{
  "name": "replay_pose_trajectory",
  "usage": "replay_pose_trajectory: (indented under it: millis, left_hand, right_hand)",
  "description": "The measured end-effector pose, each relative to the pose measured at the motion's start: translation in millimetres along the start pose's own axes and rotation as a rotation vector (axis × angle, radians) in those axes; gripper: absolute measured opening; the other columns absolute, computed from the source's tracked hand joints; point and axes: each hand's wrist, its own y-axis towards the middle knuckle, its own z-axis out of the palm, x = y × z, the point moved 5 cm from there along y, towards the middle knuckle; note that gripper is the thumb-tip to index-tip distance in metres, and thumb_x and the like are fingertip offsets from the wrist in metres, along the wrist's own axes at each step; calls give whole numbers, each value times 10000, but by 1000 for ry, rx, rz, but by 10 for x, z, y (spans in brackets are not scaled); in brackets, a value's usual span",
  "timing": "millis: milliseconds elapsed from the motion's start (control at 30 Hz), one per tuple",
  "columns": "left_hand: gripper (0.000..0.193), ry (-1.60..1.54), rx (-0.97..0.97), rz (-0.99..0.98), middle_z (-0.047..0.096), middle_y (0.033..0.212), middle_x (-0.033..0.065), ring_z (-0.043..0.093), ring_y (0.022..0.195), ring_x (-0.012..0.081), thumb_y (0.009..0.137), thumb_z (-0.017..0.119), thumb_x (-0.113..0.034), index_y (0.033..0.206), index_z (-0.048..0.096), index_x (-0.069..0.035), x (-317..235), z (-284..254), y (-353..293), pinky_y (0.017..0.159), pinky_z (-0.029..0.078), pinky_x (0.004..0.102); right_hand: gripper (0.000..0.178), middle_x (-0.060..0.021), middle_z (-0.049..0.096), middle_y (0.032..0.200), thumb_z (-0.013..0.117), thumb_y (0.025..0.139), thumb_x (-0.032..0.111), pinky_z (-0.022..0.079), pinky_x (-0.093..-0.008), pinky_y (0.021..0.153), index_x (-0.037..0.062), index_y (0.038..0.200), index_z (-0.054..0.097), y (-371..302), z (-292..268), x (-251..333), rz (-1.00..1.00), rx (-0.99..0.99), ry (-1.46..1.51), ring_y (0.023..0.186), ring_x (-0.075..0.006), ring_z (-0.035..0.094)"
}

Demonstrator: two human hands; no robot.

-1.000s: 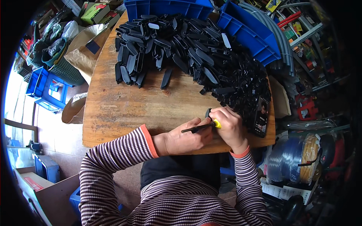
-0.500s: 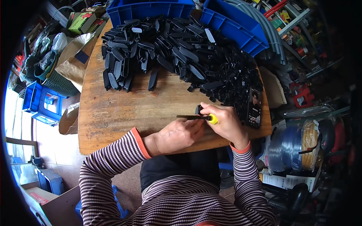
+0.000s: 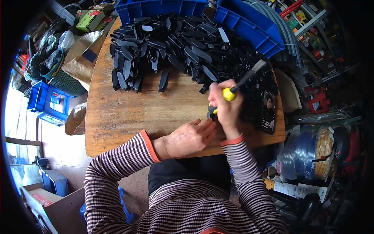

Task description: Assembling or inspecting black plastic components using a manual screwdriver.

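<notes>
At the far left of the frame, a blue crate (image 3: 36, 97) stands on the pale floor (image 3: 62, 150), with green baskets (image 3: 64, 80) above it and a brown paper bag (image 3: 80, 58) leaning by the table (image 3: 128, 113). The table is worn wood, scuffed and darker toward its left side, with rounded edges in this view. Across its upper half a pile (image 3: 171, 45) of black parts curves from upper left round to the right, two blue bins (image 3: 167, 11) (image 3: 257, 29) behind it. A phone (image 3: 269, 111) lies at the table's right edge; beyond are grey hoses (image 3: 290, 37) at upper right and wrapped spools (image 3: 306, 152) at lower right.

Near the table's lower edge, the left hand (image 3: 191, 137) has its fingers bunched, pinching a black part (image 3: 210, 116); only a dark bit shows just above the fingertips. The right hand (image 3: 225, 103), blurred, has its fingers wrapped round a yellow-collared tool (image 3: 246, 80), tip toward upper right, its butt close above that part; contact cannot be told.
</notes>
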Motion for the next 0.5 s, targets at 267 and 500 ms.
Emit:
replay_pose_trajectory:
  millis: [267, 500]
  left_hand:
    - [462, 108, -136, 101, 579, 1276, 153, 547, 1207, 283, 791, 602, -174, 1232, 585, -38, 61, -26, 70, 908, 504, 363]
    - [344, -171, -72, -232, 577, 1028, 105, 611, 948, 279, 751, 632, -108, 1086, 570, -59, 458, -45, -173, 762, 536, 367]
  right_hand:
    - [150, -50, 651, 717, 727, 860, 138, 492, -264, 578, 30, 840, 626, 212, -234, 219, -39, 10, -379, 629, -144, 628]
    - [158, -153, 664, 834, 747, 757, 82, 533, -391, 664, 26, 881, 666, 189, 86, -189, -238, 243, -934, 748, -341, 653]
